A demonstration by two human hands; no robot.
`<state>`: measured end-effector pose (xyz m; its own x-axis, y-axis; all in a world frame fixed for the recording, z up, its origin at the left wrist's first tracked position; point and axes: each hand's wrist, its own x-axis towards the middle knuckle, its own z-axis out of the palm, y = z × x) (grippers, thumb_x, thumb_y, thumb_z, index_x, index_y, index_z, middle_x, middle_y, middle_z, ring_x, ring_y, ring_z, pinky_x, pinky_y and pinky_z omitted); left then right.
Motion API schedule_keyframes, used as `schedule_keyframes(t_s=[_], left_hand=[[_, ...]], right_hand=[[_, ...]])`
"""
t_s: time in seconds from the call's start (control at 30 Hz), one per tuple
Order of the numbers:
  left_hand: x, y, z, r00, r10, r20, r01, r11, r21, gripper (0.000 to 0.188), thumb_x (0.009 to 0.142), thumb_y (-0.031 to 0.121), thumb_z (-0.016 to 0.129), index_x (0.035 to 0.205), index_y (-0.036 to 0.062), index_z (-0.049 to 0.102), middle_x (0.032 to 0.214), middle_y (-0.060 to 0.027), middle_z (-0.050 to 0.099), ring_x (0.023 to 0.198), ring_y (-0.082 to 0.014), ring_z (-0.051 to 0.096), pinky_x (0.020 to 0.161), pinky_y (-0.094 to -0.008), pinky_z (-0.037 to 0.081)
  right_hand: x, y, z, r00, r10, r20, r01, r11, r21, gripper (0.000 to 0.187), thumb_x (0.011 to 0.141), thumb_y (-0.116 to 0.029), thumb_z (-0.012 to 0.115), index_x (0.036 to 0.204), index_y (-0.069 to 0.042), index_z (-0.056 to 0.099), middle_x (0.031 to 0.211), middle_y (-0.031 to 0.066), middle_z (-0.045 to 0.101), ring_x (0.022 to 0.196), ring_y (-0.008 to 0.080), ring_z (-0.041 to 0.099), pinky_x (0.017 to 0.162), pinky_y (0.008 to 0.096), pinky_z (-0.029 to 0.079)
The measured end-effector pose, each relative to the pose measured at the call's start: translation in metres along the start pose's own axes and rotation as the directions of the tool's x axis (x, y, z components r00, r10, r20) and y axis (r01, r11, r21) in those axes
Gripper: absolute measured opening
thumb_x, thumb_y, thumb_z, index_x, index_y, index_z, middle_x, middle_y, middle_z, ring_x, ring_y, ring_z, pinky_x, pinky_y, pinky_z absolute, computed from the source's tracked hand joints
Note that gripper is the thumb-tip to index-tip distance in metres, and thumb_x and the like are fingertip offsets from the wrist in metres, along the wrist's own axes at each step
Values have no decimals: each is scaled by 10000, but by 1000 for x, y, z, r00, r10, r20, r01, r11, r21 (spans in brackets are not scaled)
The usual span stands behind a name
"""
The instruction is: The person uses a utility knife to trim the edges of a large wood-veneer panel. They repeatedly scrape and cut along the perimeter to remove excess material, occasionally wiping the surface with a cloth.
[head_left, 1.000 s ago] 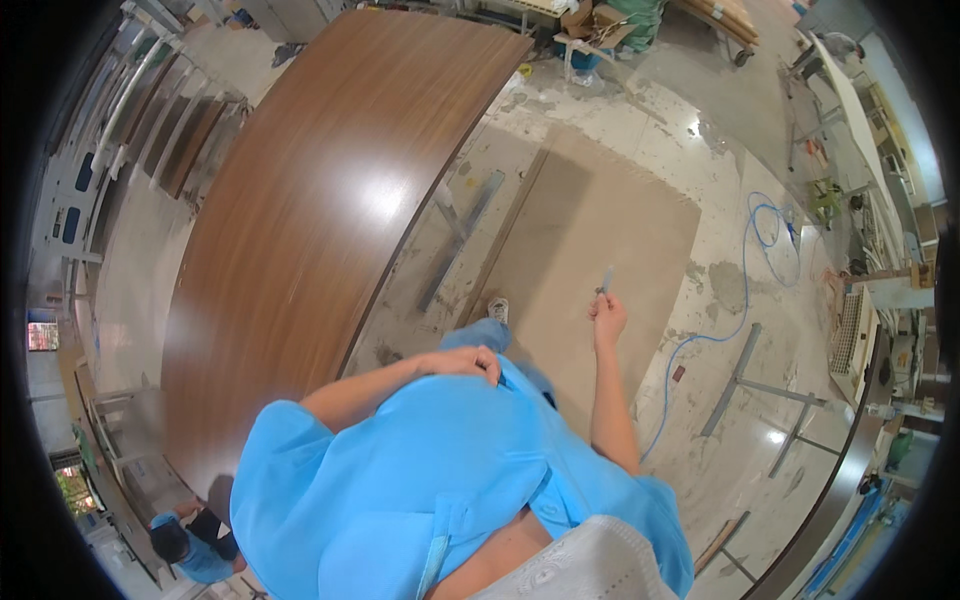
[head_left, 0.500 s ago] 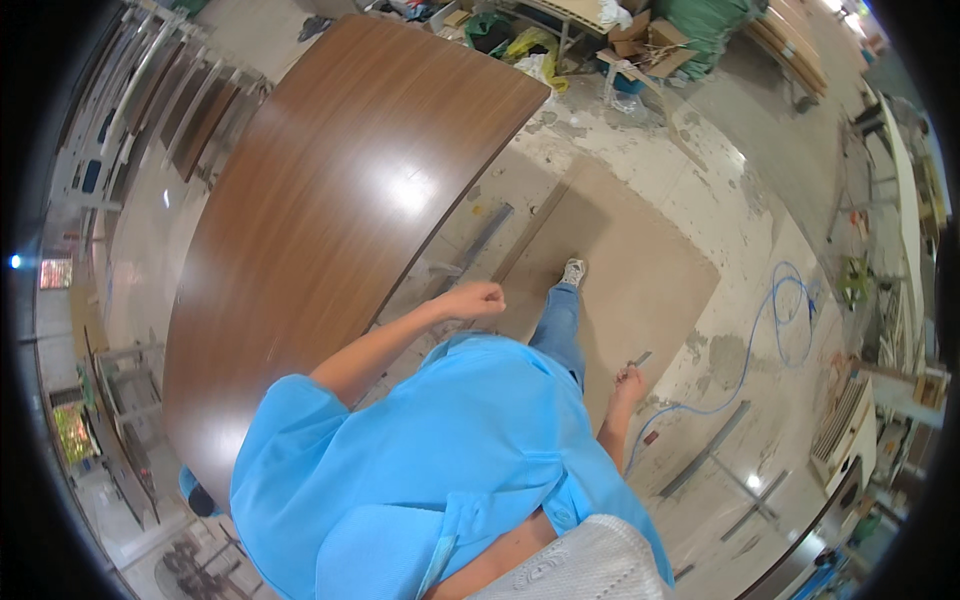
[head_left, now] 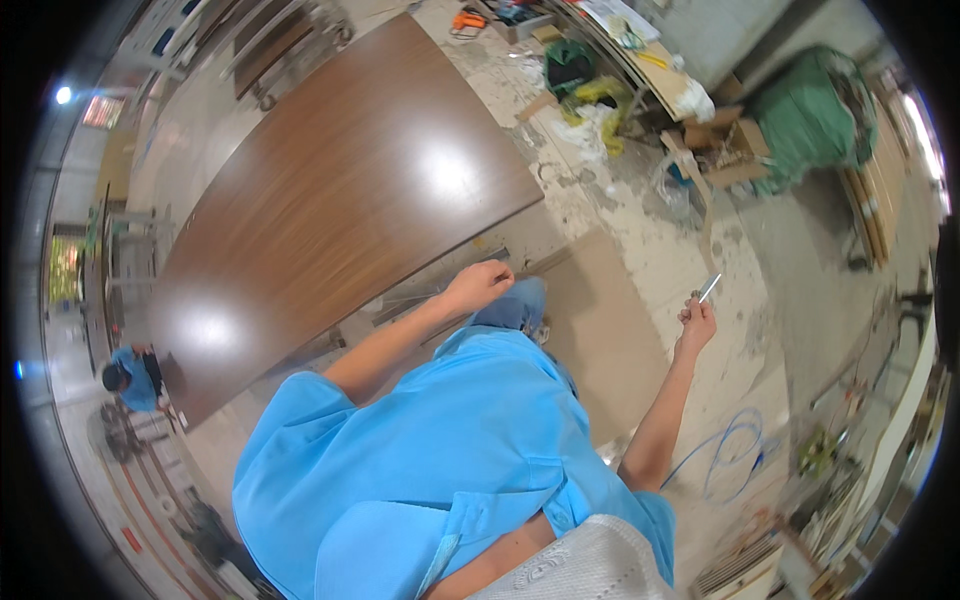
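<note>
My right hand [head_left: 697,322] is stretched out to the right, its fingers closed round a thin silvery tool [head_left: 710,288] whose narrow end sticks up. The tool's exact kind is too small to make out. In front of my body, my left hand [head_left: 480,287] is loosely curled, with nothing showing in it. It is nearest to the front edge of a large brown wood-grain tabletop [head_left: 340,180], which has a curved far side and a glossy surface. No contact between this hand and the tabletop is visible.
A brown sheet [head_left: 600,310] lies on the floor by my legs. A coiled blue hose [head_left: 735,440] is at right. Beyond are a cardboard box [head_left: 735,150], a green sack [head_left: 815,120] and a workbench [head_left: 650,75]. Another person [head_left: 138,378] is at the tabletop's far left end.
My right hand has moved up and outward with the silvery tool. My left hand stays curled in front of me. The view has turned, showing more of the workbench and the other person.
</note>
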<state>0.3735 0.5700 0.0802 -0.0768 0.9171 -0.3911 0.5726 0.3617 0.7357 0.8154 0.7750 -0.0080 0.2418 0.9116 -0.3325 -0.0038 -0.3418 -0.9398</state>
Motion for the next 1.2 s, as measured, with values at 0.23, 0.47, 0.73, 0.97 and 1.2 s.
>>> schedule_keyframes(t_s=[0.23,0.47,0.73,0.97,1.2], left_hand=[[108,25,4,967,-63,-247,25,988,-152,245,1014,217,635,1142,21,708,1117,-185,724,1015,-349,691,890,-454,541],[199,39,-26,826,-97,-555,64,995,-78,386,972,162,648,1351,86,637,1401,-152,638,1279,-404,593,1078,-470,490],[254,-19,-58,535,-253,-806,604,781,155,626,1063,341,520,1654,195,375,1716,-77,351,1564,-395,311,1270,-604,227],[281,-11,-63,410,-365,-836,744,664,75,601,1088,335,501,1667,259,356,1735,-30,318,1604,-364,239,1292,-592,172],[314,-24,-104,349,-451,-822,773,635,-20,594,1097,397,497,1666,300,356,1740,-13,307,1613,-332,226,1303,-577,157]], right_hand=[[116,-47,140,966,-58,251,138,938,-317,138,995,-113,712,1057,9,727,891,49,700,695,129,627,630,297,543],[209,-83,165,944,-4,331,54,988,-143,115,992,-88,706,1010,25,696,858,59,661,710,132,613,616,298,511],[357,-96,206,925,184,333,-138,978,-156,98,1022,-89,685,1040,-6,634,881,38,631,741,129,595,624,305,496],[417,-151,403,711,109,694,104,961,-257,185,1037,-182,713,1011,-30,611,875,50,679,673,125,617,615,293,536],[360,-216,610,166,272,948,647,695,-313,296,1026,-222,717,850,-11,610,665,52,603,572,116,604,533,297,465]])
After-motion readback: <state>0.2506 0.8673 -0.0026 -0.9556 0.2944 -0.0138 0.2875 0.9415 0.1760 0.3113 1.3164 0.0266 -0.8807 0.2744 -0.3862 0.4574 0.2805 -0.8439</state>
